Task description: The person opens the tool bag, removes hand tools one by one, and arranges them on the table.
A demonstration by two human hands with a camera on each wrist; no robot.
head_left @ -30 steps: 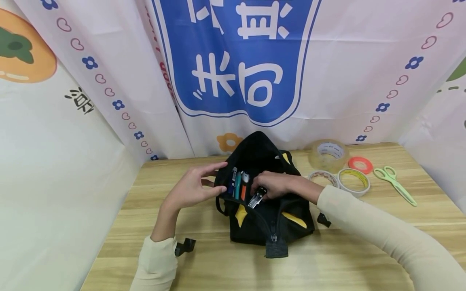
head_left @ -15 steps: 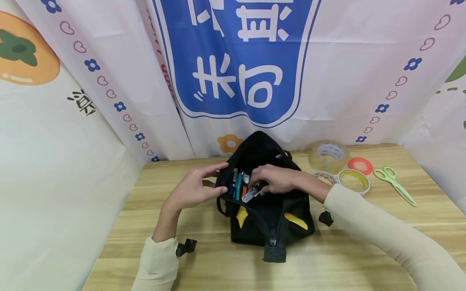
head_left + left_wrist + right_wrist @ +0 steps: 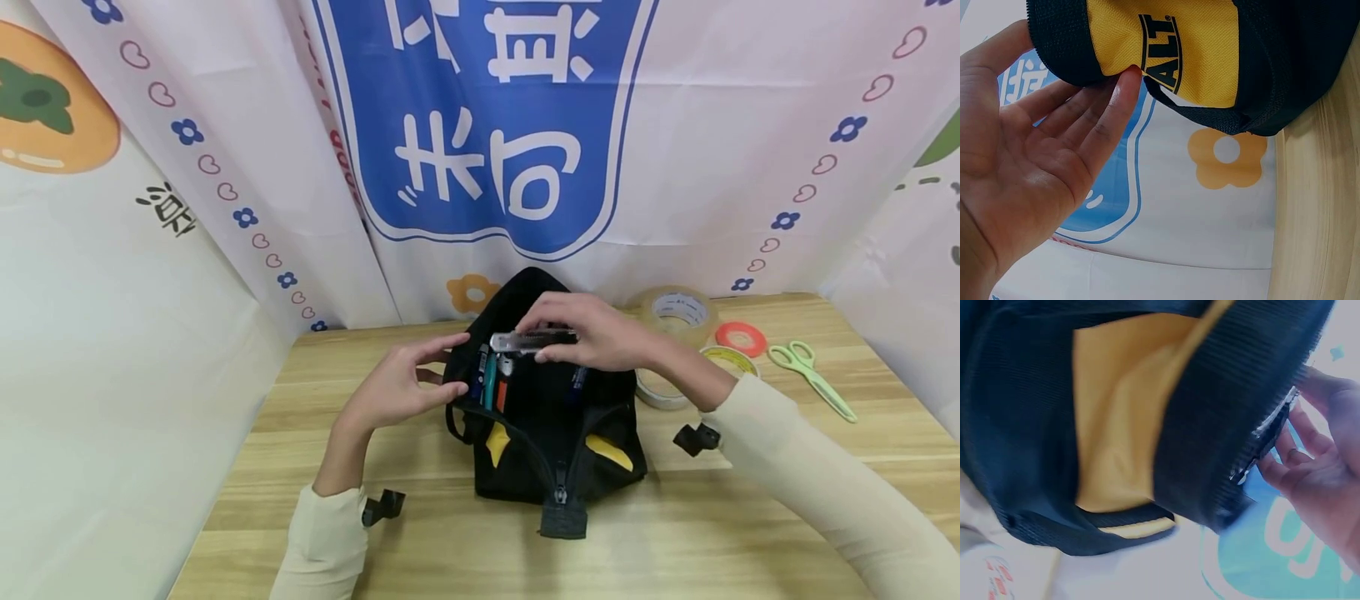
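Observation:
A black bag with yellow patches (image 3: 611,454) lies unzipped on the table, its mouth gaping. My left hand (image 3: 397,379) holds its left rim between thumb and fingers; in the left wrist view fingertips touch the yellow side (image 3: 1204,50). My right hand (image 3: 592,333), above the mouth, grips a slim black and silver tool that looks like a stapler (image 3: 525,341), pinched between thumb and fingers. In the right wrist view the bag's zip edge (image 3: 1222,444) hides part of it. A dark blue pen (image 3: 480,375), a teal pen (image 3: 490,383) and an orange-and-silver tool (image 3: 502,392) stand inside the bag's left end.
Right of the bag lie a clear tape roll (image 3: 678,312), a red tape roll (image 3: 741,338), white-rimmed rolls (image 3: 663,400) partly under the right forearm, and green scissors (image 3: 813,379). A printed curtain (image 3: 675,167) hangs behind the wooden table (image 3: 420,550).
My right hand has lifted the stapler up from the bag's inside to above its mouth, turning it nearly level. My left hand has stayed at the rim.

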